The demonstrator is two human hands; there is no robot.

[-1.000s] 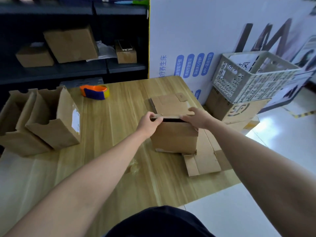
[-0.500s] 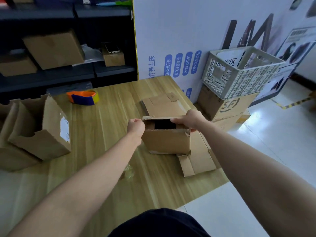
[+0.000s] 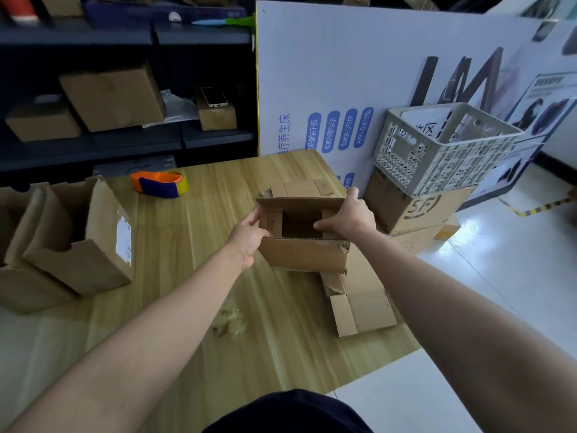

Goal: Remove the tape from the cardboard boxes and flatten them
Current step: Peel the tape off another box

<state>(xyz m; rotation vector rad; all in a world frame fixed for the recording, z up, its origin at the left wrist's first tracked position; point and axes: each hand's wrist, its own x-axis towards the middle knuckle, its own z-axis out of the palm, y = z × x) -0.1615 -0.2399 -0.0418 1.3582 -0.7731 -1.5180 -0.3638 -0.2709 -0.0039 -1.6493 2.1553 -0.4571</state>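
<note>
Toward the right side of the pale wood-grain worktop [image 3: 187, 260] stands a small brown cardboard box [image 3: 304, 254], its top open, its cut edges showing raw corrugation, two inner flaps folded in round a dark square hollow; the left hand [image 3: 248, 237] curls round its left wall; the right hand [image 3: 349, 215] clasps its far right corner, thumb on the inner flap; flattened cardboard [image 3: 365, 304] lies beneath and to the right; a crumpled wad of clear tape [image 3: 229, 320] sits nearer; far left, an orange-and-blue tape roll [image 3: 160, 184] and open boxes [image 3: 78, 245].
</note>
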